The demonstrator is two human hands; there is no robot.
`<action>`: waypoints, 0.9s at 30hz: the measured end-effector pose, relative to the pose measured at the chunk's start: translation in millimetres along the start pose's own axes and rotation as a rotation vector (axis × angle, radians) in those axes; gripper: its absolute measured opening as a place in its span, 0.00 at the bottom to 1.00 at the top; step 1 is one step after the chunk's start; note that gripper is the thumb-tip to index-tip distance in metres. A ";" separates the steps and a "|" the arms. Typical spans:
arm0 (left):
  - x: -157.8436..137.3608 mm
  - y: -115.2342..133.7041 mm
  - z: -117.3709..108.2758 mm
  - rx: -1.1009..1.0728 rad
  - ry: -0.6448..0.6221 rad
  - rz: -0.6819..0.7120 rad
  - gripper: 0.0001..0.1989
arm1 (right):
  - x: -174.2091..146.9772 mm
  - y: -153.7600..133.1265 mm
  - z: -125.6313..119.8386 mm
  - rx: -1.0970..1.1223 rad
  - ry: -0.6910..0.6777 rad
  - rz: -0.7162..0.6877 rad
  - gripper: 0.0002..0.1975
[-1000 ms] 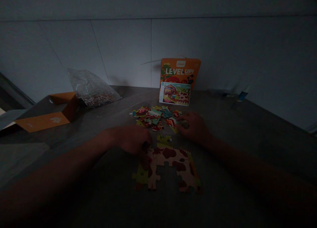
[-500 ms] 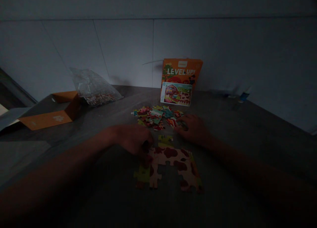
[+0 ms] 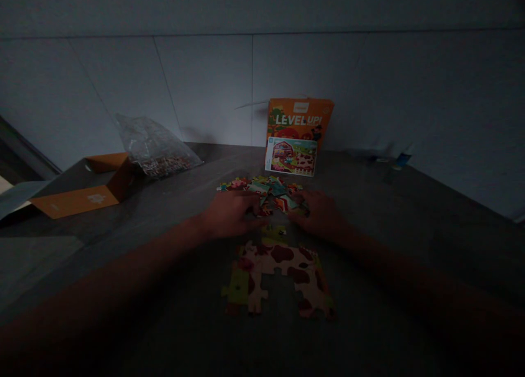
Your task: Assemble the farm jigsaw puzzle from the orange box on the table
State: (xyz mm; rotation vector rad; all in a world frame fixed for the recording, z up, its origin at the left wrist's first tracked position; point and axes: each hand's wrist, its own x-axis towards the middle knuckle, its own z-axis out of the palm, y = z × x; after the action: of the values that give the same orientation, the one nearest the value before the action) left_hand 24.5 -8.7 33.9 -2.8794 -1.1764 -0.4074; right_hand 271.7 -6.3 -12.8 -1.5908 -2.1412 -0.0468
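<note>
My left hand [image 3: 233, 214] reaches over the near left side of a pile of jigsaw pieces [image 3: 275, 187], fingers apart. At the right side of the pile rests my right hand [image 3: 319, 212], its fingers spread around loose pieces. Between the hands and nearer to me lies a green jigsaw piece [image 3: 274, 234], apart from the pile. Closer still is a joined jigsaw section [image 3: 283, 255] showing a pink cow with dark red patches, with a gap in its lower middle. Dim light hides fine detail at the fingertips.
An orange box [image 3: 301, 112] stands by the wall with a picture card [image 3: 291, 156] leaning on it. At left are an open orange box [image 3: 82, 199] and a clear plastic bag [image 3: 158, 150] of pieces. A small blue-capped item [image 3: 403, 159] stands far right.
My left hand has left the cow's head on the joined section and moved up to the pile, its fingers opening. My right hand has stayed nearly in place.
</note>
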 end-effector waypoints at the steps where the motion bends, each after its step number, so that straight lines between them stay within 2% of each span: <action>1: 0.9 -4.1 4.9 0.025 0.105 -0.028 0.13 | 0.6 -0.3 -0.4 0.023 -0.002 0.013 0.24; 2: 1.6 -8.5 9.6 0.045 0.180 -0.037 0.11 | 1.1 -0.6 -1.0 0.044 -0.006 0.027 0.25; 4: 2.2 -17.2 18.9 0.091 0.258 -0.038 0.18 | 2.0 -1.2 -2.8 0.065 -0.021 0.053 0.25; 7: 2.4 -25.7 31.4 0.108 0.247 -0.086 0.27 | 1.5 -2.9 -6.4 0.048 -0.083 0.075 0.24; 11: 2.8 -27.5 40.9 0.073 0.137 -0.142 0.25 | -1.8 -6.5 -10.8 -0.069 -0.112 0.038 0.23; 14: 3.2 -26.9 41.6 0.065 0.115 -0.148 0.25 | -3.3 -9.4 -12.6 -0.147 -0.112 0.020 0.25; 19: 4.1 -29.4 39.4 0.036 0.145 -0.154 0.23 | -4.3 -15.2 -13.0 -0.064 -0.152 0.037 0.23; 27: 7.1 -34.9 35.8 0.048 0.237 -0.096 0.15 | -8.3 -10.6 -10.3 -0.068 -0.062 -0.094 0.24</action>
State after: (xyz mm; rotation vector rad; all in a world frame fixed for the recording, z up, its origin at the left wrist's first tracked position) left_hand 13.8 25.0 -2.3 -2.6502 -1.2653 -0.6908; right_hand 267.4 -20.3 -4.3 -1.5471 -2.2833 -0.1023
